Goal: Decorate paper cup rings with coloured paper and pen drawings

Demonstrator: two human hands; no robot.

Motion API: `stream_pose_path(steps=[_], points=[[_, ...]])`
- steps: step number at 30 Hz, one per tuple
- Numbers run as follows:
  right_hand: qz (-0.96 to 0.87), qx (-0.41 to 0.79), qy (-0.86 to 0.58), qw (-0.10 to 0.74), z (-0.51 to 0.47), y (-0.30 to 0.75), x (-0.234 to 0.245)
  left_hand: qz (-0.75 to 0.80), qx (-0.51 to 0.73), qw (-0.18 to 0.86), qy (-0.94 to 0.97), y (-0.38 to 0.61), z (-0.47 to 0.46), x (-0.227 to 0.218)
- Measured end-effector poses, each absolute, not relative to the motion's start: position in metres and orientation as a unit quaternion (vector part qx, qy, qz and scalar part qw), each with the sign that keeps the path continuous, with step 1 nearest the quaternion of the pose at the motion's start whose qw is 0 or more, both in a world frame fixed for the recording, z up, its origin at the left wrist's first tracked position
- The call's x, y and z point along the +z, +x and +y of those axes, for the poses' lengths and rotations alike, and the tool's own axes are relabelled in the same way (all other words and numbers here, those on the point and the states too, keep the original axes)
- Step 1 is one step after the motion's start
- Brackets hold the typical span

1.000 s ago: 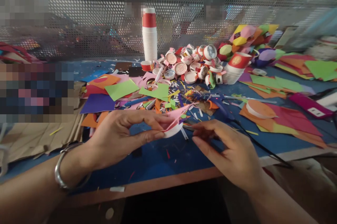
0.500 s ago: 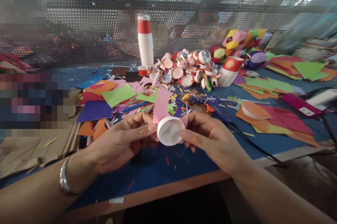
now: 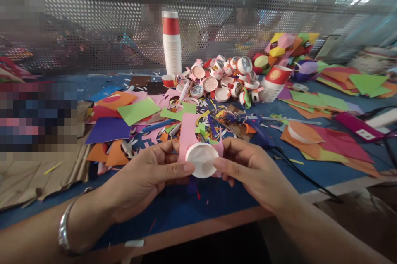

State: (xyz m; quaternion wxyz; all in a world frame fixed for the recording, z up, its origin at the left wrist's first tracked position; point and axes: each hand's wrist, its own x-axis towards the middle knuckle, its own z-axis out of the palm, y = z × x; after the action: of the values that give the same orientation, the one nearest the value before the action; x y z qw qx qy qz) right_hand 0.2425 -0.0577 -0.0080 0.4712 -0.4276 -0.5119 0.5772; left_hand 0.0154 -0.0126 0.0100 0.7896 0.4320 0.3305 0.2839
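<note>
Pinching opposite edges, your left hand (image 3: pixel 141 175) and right hand (image 3: pixel 259 171), thumbs closed toward fingers, hold the white disc (image 3: pixel 202 161) between them, equally near, its pink strip (image 3: pixel 187 127) pointing lengthwise away above the counter (image 3: pixel 173 208).

Perforated screen (image 3: pixel 108 34) behind blue table (image 3: pixel 228 196) — cardboard (image 3: pixel 31 179) at left, 1 magenta device (image 3: pixel 355 124) at right.

Illumination is moderate and uneven. Bright glare streaks the perforated grey metal screen (image 3: pixel 201 12) at upper right. The round white paper disc (image 3: pixel 201 161) shows soft shading. Deep shadow lies below the flat blue tabletop (image 3: pixel 223 198). Outer edges are smeared; pixelation masks several patches.
</note>
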Motion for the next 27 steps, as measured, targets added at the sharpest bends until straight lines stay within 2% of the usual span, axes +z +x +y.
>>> stream_pose_path(steps=[8,16,27], points=[[-0.494,0.591,-0.448,0.453,-0.059,0.243,-0.011,0.372,0.259,0.792,0.41,0.021,-0.013,0.013],[-0.493,0.592,-0.46,0.441,-0.059,0.238,-0.01,0.391,0.297,0.772,0.404,0.021,-0.016,0.012],[-0.497,0.584,-0.457,0.451,-0.056,0.24,-0.007,0.394,0.193,0.721,0.535,0.005,0.006,0.024]])
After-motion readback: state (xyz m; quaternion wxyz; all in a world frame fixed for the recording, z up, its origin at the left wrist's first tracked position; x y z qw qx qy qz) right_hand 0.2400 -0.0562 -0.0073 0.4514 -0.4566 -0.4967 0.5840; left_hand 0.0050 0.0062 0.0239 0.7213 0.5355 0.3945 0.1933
